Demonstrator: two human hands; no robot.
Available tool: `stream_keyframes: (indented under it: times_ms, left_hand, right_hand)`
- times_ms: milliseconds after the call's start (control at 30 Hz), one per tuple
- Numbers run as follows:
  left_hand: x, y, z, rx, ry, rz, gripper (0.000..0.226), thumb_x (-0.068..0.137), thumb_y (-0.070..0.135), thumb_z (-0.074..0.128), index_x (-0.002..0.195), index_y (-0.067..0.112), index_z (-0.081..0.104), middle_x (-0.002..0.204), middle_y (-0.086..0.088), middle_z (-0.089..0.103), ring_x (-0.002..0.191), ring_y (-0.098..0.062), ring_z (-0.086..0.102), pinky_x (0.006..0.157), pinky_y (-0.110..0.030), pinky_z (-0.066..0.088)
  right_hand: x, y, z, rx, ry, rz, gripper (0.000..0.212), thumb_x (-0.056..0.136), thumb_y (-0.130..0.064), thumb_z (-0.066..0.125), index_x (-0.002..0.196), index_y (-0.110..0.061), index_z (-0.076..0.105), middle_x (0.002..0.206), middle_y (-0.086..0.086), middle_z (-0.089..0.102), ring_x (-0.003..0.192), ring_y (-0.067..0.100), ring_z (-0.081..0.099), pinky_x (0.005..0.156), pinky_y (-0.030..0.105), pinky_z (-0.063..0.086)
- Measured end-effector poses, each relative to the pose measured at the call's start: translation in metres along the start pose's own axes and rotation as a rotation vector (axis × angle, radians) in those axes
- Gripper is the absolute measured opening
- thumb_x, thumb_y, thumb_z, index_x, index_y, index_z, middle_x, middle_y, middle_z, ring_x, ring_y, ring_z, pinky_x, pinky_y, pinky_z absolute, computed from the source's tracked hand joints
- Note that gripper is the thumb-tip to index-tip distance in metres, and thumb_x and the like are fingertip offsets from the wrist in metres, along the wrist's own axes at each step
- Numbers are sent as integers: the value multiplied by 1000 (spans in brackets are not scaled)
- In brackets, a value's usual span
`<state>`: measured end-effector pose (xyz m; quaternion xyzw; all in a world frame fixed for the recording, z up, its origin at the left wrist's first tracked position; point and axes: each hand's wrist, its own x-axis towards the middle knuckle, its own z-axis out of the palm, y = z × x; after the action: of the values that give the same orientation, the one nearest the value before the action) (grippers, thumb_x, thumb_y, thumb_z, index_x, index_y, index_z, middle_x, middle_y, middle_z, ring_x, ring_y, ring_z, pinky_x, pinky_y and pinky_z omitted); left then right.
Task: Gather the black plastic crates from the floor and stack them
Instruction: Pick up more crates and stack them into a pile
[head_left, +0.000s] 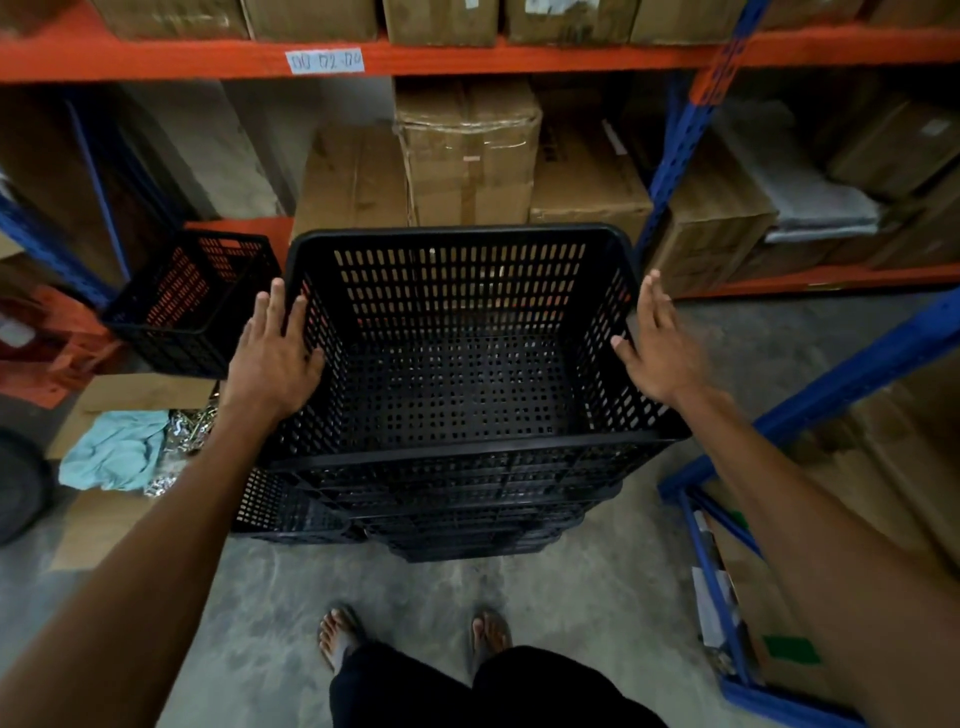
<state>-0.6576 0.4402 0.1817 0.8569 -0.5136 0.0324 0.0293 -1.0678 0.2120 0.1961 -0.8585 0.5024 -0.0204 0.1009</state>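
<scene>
A stack of black perforated plastic crates stands on the concrete floor in front of me; the top crate is nested in it, mouth up and empty. My left hand lies flat on the top crate's left rim, fingers spread. My right hand rests flat against its right rim, fingers straight. Neither hand grips. A second black crate leans tilted against the shelf at the left. Another black crate sits low on the floor, touching the stack's left side.
Orange and blue racking with cardboard boxes stands right behind the stack. Flattened cardboard, a pale blue cloth and shiny wrappers lie on the floor at the left. A blue rack frame with boxes is at the right. My feet are below.
</scene>
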Motion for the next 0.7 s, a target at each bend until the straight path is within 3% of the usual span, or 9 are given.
stream_keyframes:
  times_ms: [133, 333, 433, 533, 633, 700]
  left_hand:
    - [4, -1, 3, 15, 3, -1, 71, 95, 41, 40, 155, 11, 19, 164, -15, -3, 151, -37, 6, 121, -47, 18]
    - [-3, 1, -1, 36, -13, -21, 68, 94, 41, 42, 154, 15, 23, 165, -13, -4, 150, -37, 13, 117, -50, 27]
    - [-10, 5, -7, 24, -17, -33, 68, 93, 39, 44, 154, 16, 23, 165, -14, -3, 149, -37, 18, 114, -50, 31]
    - [-19, 6, -12, -40, -18, -31, 69, 91, 35, 50, 153, 18, 24, 164, -14, 3, 146, -37, 25, 110, -51, 36]
    - [-24, -2, -21, -337, 19, -95, 68, 91, 31, 54, 152, 20, 26, 161, -13, 24, 143, -34, 33, 113, -47, 35]
    - [-29, -16, -29, -472, 86, -181, 63, 93, 28, 55, 150, 16, 32, 150, -18, 42, 137, -36, 42, 112, -43, 35]
  right_hand:
    - [8, 2, 0, -37, 28, -15, 79, 101, -44, 36, 156, -10, -7, 165, -1, -16, 140, 32, 37, 95, 41, 45]
    - [3, -2, 0, -50, 21, 29, 83, 98, -47, 40, 156, -12, -8, 163, -4, -20, 118, 35, 56, 87, 42, 51]
    - [-2, -6, -1, -56, 25, 37, 85, 97, -48, 43, 156, -12, -7, 164, -4, -19, 121, 36, 53, 88, 42, 50]
    - [-9, -12, -4, -109, 31, 79, 82, 97, -51, 40, 157, -13, -2, 165, -2, -12, 135, 34, 40, 99, 46, 45]
    - [-6, -31, -13, -155, 55, 142, 77, 96, -52, 37, 156, -9, 13, 165, 6, 8, 148, 32, 19, 113, 52, 30]
    - [8, -61, -25, -83, 69, 134, 74, 97, -50, 37, 154, -7, 20, 163, 9, 16, 149, 32, 16, 114, 54, 26]
